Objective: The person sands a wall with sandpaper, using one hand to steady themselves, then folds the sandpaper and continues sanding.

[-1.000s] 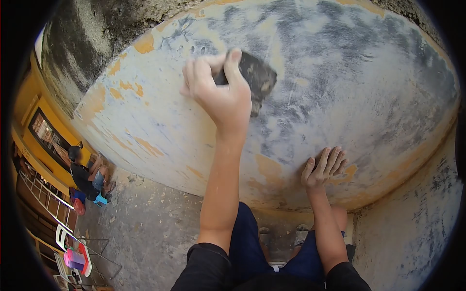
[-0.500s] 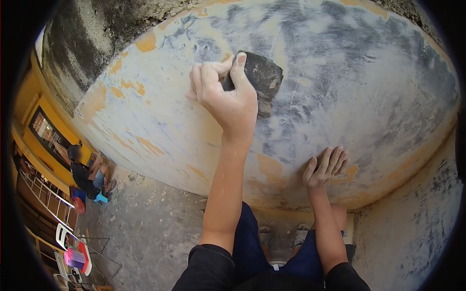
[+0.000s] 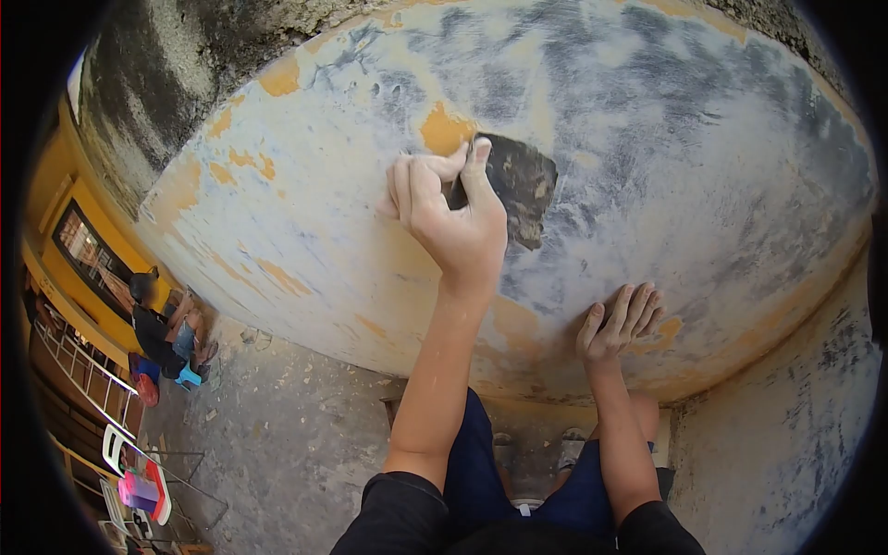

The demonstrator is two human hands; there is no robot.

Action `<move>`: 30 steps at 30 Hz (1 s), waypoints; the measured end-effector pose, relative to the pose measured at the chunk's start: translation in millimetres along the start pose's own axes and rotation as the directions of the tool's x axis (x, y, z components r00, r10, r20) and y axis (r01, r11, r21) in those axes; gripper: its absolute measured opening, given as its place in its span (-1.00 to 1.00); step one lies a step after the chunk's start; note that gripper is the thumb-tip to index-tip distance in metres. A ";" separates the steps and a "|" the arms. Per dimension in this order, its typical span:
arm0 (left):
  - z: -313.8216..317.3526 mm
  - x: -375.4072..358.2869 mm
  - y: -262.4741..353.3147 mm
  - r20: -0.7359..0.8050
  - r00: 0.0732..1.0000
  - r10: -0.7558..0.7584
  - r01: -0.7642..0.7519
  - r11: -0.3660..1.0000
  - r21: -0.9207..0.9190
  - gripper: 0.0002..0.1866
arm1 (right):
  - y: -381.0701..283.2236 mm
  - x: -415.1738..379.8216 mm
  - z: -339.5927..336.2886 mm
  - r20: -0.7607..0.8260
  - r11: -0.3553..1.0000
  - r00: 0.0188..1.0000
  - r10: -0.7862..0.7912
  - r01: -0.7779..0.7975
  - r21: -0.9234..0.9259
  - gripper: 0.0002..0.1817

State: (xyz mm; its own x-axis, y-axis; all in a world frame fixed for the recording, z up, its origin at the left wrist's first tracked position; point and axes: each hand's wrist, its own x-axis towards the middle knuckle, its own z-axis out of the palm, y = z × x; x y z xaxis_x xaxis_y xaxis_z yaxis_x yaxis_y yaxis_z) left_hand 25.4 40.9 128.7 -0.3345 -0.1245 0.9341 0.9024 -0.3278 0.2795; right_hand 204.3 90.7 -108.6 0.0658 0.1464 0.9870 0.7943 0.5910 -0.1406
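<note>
My left hand (image 3: 453, 208) is closed around the edge of a dark, worn sheet of sandpaper (image 3: 521, 183), pinched between thumb and fingers. The sheet lies against the wall (image 3: 324, 194), whose white coat is smeared with grey and broken by orange patches. Just above the hand shows a bare orange patch (image 3: 446, 128). Pale dust covers my left fingers. Lower and to the right, my right hand (image 3: 618, 324) rests on the same wall with its fingers stretched out, holding nothing.
A person (image 3: 162, 324) in dark clothes sits on a blue stool (image 3: 189, 377) at the far left. Near them stand a metal ladder (image 3: 88, 370) and chairs with a purple container (image 3: 139, 492). Another wall (image 3: 777, 444) meets mine at the right. Debris dots the concrete floor (image 3: 277, 444).
My left hand and the sandpaper have moved down and slightly right across the wall, uncovering more of the orange patch above. My right hand has stayed nearly in place.
</note>
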 end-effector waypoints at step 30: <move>10.9 40.8 4.6 -0.046 0.988 0.145 -0.140 0.985 0.104 -0.69 | -0.6 -2.2 -4.1 0.027 1.000 1.000 0.013 -0.013 0.002 -0.41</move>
State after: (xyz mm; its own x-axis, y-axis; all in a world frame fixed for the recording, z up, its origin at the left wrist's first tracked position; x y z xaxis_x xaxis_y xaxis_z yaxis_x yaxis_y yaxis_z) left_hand 18.8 44.6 170.5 -0.2122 -0.2140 0.9535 0.9636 -0.2084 0.1676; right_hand 206.1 86.8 -110.3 0.0604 0.1753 0.9827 0.7919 0.5909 -0.1541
